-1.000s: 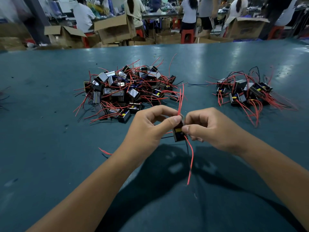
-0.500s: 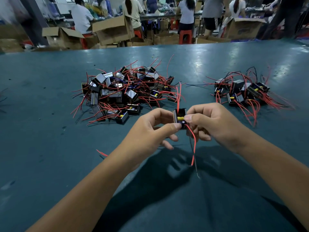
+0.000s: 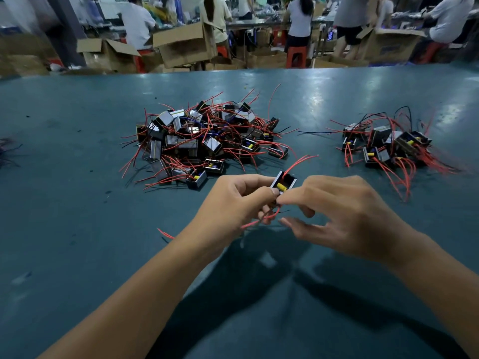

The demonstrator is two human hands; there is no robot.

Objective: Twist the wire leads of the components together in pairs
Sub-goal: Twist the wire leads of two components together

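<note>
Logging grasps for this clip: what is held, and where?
One component, pinched at its near end between left hand and right hand fingers; its red leads pass under them.

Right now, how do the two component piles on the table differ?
The left pile is larger and heaped, with many silvery faces up; the right pile is smaller and flatter. The left pile's red leads stick out all round; the right pile's sweep mostly right and toward the person. Both hold black components with red leads.

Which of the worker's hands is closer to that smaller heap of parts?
Right. The right hand lies below-left of the smaller pile; the left hand is farther left.
</note>
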